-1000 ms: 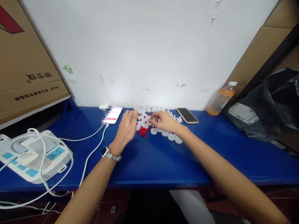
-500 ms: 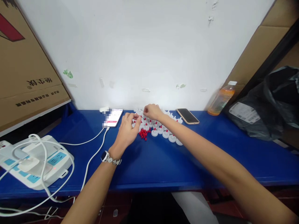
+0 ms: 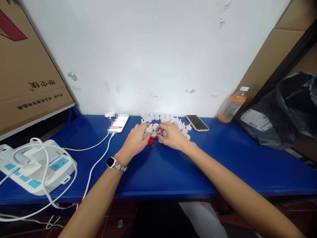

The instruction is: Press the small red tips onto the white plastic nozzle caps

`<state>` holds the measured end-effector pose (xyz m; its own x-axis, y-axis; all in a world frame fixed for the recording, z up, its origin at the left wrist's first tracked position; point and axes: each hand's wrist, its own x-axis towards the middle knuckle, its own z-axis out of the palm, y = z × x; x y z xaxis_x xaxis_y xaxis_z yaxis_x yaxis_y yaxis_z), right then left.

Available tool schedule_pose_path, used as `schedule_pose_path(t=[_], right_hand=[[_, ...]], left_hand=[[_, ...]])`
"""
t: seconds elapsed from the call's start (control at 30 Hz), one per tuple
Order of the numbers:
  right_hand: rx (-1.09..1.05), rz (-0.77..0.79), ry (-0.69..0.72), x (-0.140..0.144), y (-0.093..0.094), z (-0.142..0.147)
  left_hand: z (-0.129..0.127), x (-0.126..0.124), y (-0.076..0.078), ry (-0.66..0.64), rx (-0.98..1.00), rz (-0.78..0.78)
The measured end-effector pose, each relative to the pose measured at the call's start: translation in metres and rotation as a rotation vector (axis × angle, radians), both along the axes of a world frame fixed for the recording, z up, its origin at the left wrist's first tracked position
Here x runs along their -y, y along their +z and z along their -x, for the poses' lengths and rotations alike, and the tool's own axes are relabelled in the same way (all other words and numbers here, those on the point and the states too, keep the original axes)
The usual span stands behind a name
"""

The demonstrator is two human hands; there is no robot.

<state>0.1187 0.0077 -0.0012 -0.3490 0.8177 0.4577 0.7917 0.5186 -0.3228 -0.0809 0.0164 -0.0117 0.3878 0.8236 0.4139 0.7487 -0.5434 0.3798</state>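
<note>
On the blue table, many white round caps with pointed spouts stand in a cluster, several with small red tips on their spouts. A small pile of loose red tips lies at the near side of the cluster, between my hands. My left hand curls its thumb and fingers around a white spout cap. Close beside it, my right hand has its thumb and fingers pinched together over the caps; what lies between its fingertips is too small to make out. Both hands hide part of the cluster.
A lit phone on a charging cable lies left of the hands, a dark phone to the right. A power strip with looping white cables sits far left. An orange drink bottle and a black plastic bag stand right.
My right hand has come back from the far caps toward me, near my left hand. The left hand stays in about the same place, with a white cap now visible in its fingers.
</note>
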Motion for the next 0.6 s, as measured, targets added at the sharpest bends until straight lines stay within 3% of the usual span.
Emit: schedule_pose_path(t=[0.13,0.4,0.6], right_hand=[[0.269,-0.051,-0.054,-0.003,-0.003,-0.006],[0.345,0.005,-0.062,-0.018,-0.007,0.007],[0.288,-0.041,-0.046,-0.019,-0.007,0.004]], left_hand=[[0.000,0.001,0.000,0.017,-0.015,0.008],[-0.002,0.003,0.000,-0.020,-0.024,0.009],[-0.002,0.002,0.000,-0.041,-0.013,-0.011]])
